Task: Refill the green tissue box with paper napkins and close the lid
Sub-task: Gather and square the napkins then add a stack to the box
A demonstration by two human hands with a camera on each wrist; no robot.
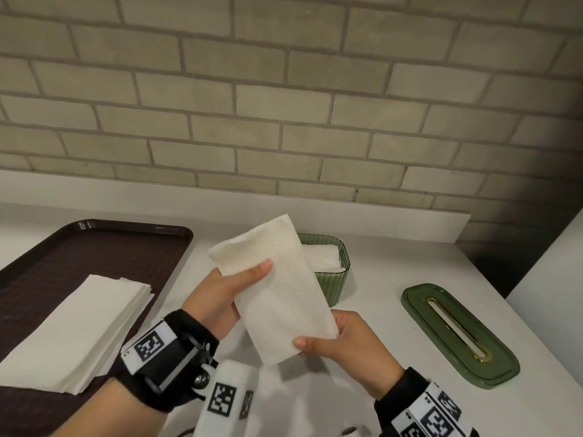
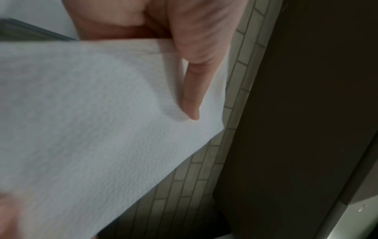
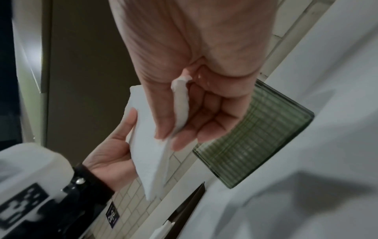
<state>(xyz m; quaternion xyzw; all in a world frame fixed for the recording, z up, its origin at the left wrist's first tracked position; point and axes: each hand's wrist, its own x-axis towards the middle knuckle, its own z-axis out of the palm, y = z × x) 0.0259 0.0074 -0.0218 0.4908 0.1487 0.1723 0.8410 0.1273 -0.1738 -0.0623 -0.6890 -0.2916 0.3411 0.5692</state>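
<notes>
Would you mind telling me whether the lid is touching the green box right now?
Apart. The head view shows the lid lying flat on the counter to the right of the box, with bare counter between them.

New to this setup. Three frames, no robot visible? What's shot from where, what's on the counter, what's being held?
There is no robot: a person works bare-handed, wearing one head camera and one camera strapped to each wrist. The wide picture is the head view; the two close-ups look along each hand. On the white counter sit a brown tray carrying a napkin stack, the open green tissue box with napkins already inside, and its lid lying apart to the right. The left hand and right hand both pinch one folded napkin above the counter.
</notes>
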